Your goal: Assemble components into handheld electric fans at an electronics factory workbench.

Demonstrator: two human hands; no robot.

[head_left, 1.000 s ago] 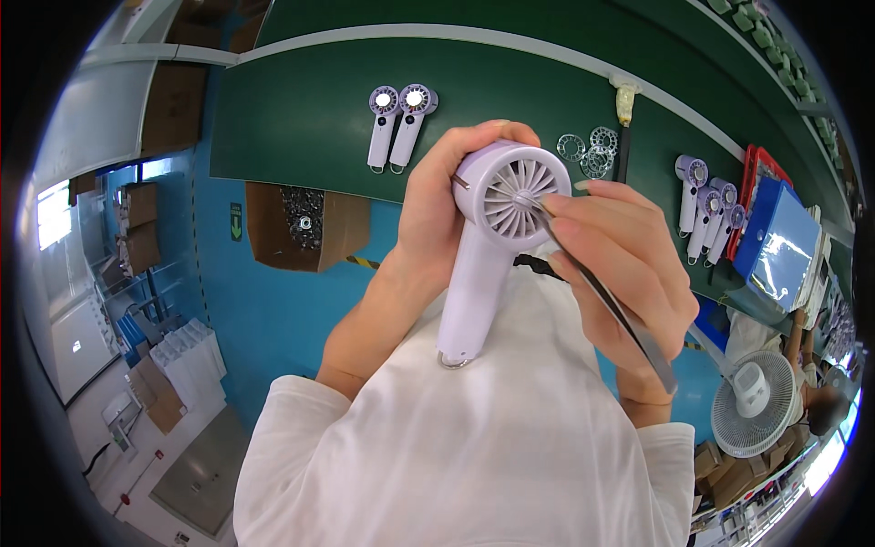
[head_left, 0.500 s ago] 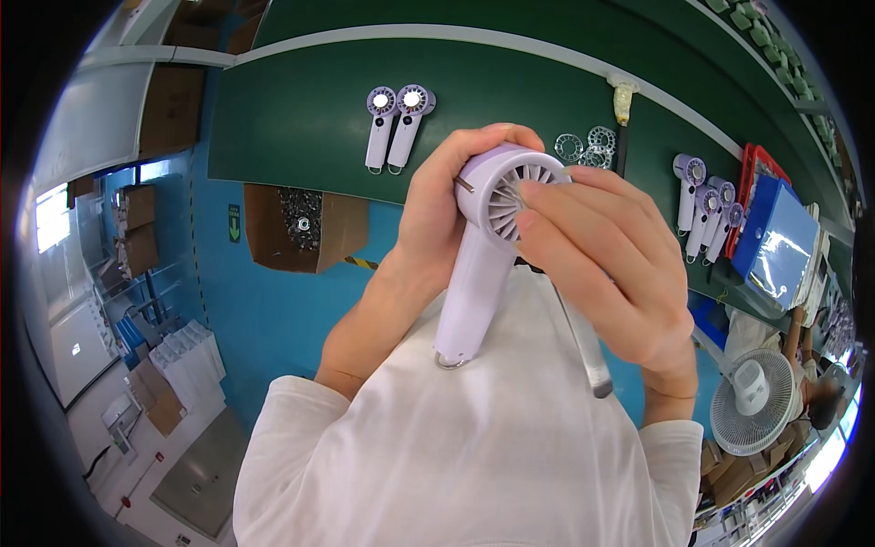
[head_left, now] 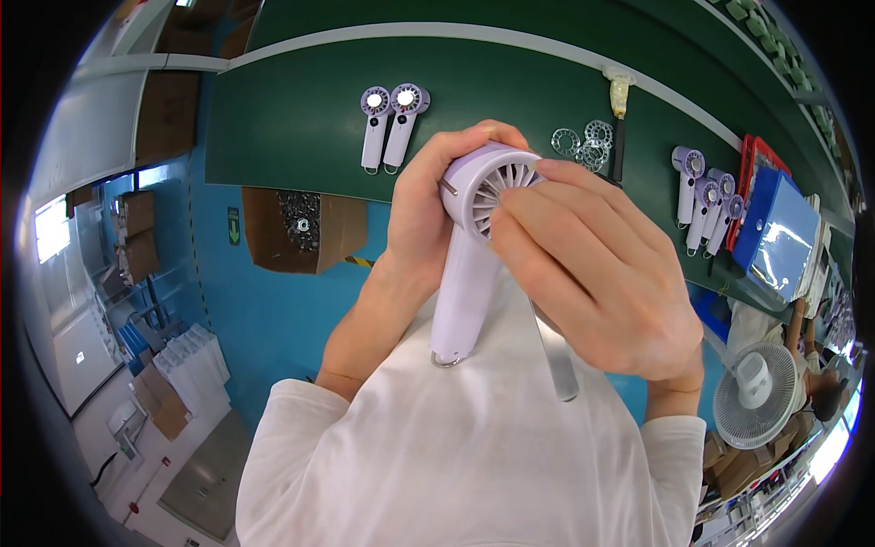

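A pale purple handheld fan [head_left: 467, 283] is held up before my chest, its round slatted head [head_left: 497, 187] at the top and a small metal ring at the handle's lower end. My left hand [head_left: 427, 196] wraps around the back and side of the head. The fingertips of my right hand [head_left: 602, 264] are pinched at the slatted face and hide part of it. From beneath that hand sticks out a flat metal tool [head_left: 556, 360], pointing down; its other end is hidden, so its kind does not show.
Two similar fans [head_left: 390, 123] lie on the green table [head_left: 292, 118] at far left. Clear slotted rings [head_left: 594, 144] and a black-handled brush [head_left: 619, 118] lie behind my right hand. More fans [head_left: 706, 201] and a blue folder [head_left: 775, 237] are at right. An open carton [head_left: 342, 232] stands left.
My right hand has shifted slightly left and down over the fan's face, and the metal tool has swung left with it. The fan and my left hand have moved a little left.
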